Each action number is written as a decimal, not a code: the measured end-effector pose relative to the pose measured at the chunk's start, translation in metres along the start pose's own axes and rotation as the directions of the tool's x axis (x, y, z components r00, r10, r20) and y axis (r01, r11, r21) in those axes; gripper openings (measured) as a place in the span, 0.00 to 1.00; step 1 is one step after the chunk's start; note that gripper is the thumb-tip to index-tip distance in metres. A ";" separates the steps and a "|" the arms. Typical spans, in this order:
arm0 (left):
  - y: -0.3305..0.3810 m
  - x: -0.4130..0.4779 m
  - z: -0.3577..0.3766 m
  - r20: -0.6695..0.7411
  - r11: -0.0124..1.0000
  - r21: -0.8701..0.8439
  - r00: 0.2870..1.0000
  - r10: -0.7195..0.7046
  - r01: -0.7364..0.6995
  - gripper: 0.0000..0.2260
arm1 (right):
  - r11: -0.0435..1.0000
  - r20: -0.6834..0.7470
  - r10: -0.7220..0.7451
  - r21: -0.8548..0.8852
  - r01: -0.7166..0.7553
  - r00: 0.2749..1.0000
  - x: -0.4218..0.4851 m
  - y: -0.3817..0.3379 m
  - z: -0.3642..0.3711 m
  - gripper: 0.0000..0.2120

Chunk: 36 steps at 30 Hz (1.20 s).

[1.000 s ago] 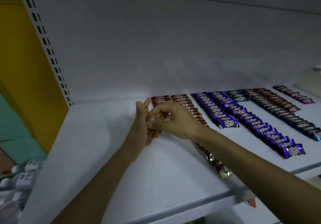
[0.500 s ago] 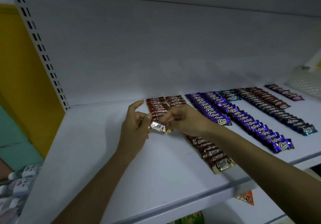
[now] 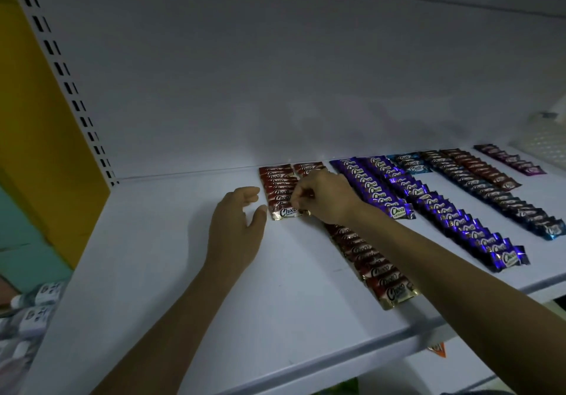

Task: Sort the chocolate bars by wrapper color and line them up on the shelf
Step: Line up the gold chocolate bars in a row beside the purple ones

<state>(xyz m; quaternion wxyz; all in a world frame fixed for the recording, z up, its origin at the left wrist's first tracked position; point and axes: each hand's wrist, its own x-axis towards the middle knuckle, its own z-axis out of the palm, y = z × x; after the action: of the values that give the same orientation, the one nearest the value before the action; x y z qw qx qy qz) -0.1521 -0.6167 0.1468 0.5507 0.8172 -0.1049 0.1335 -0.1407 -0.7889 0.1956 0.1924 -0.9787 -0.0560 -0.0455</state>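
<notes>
Bar: glossy red foil-wrapped chocolate bar (image 3: 288, 211), frontmost in the short red row on the white metal shelf (image 3: 153, 272).
Right hand (image 3: 324, 198): fingers curled, pinching the bar's right end.
Left hand (image 3: 237, 226): just left of the bar, fingers relaxed and apart, holding nothing.
Handling: probably light, with a slick, crinkly wrapper; the crimped ends offer the best hold.
Pale mesh basket (image 3: 542, 146): far right of the bar; its contents can't be seen.

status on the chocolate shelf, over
Left hand open, off the bars. Right hand pinches red Choco bar at front of left red row. Nothing blocking.
</notes>
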 end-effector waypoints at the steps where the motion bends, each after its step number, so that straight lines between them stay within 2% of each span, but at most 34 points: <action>1: 0.000 0.000 0.000 0.006 1.000 0.019 1.000 0.007 -0.008 0.13 | 1.000 -0.011 -0.009 -0.020 0.009 1.000 0.001 0.000 0.001 0.07; 5: -0.001 0.000 -0.001 0.039 0.995 0.103 0.999 0.008 -0.012 0.16 | 0.995 -0.073 -0.069 -0.077 0.063 0.995 0.000 0.004 0.005 0.04; 9: 0.000 -0.003 0.000 0.080 0.985 0.169 0.997 0.010 -0.023 0.18 | 0.987 -0.145 -0.099 -0.143 0.078 0.985 -0.011 0.013 0.004 0.06; 11: 0.003 -0.003 0.003 0.125 0.963 0.249 0.990 0.070 -0.100 0.21 | 0.977 -0.130 -0.097 -0.201 0.070 0.987 -0.016 0.016 0.003 0.09; 16: 0.011 0.016 0.018 0.315 0.785 0.536 0.937 0.153 -0.309 0.29 | 0.972 -0.129 -0.077 -0.232 0.046 0.989 -0.014 0.018 0.004 0.10; 19: 0.012 0.029 0.028 0.382 0.666 0.653 0.916 0.122 -0.361 0.28 | 0.968 -0.121 -0.077 -0.247 0.045 0.990 -0.010 0.017 0.004 0.08; 22: 0.005 0.034 0.033 0.428 0.608 0.712 0.904 0.022 -0.352 0.26 | 0.964 -0.111 -0.076 -0.263 0.045 0.991 -0.009 0.016 0.003 0.08; 25: -0.003 0.033 0.035 0.444 0.661 0.689 0.894 -0.062 -0.297 0.25 | 0.958 -0.092 -0.077 -0.282 0.048 0.993 -0.009 0.014 0.001 0.10; 32: -0.002 0.031 0.035 0.399 0.701 0.657 0.917 -0.010 -0.278 0.25 | 0.961 -0.082 -0.082 -0.270 0.057 0.993 -0.007 0.018 0.001 0.09; 34: -0.002 0.031 0.036 0.386 0.727 0.631 0.922 0.007 -0.270 0.25 | 0.975 -0.073 -0.056 -0.219 0.039 0.996 -0.007 0.016 -0.001 0.09; 36: -0.003 0.032 0.036 0.364 0.754 0.603 0.931 0.033 -0.262 0.26 | 0.986 -0.180 -0.113 -0.139 0.089 0.977 -0.019 0.016 -0.008 0.07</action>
<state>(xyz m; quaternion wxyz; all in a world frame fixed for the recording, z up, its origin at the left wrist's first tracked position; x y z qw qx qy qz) -0.1173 -0.6498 0.1425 0.1999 0.9550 -0.2090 0.0659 -0.1584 -0.8080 0.1948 0.1301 -0.9763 -0.0843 -0.1509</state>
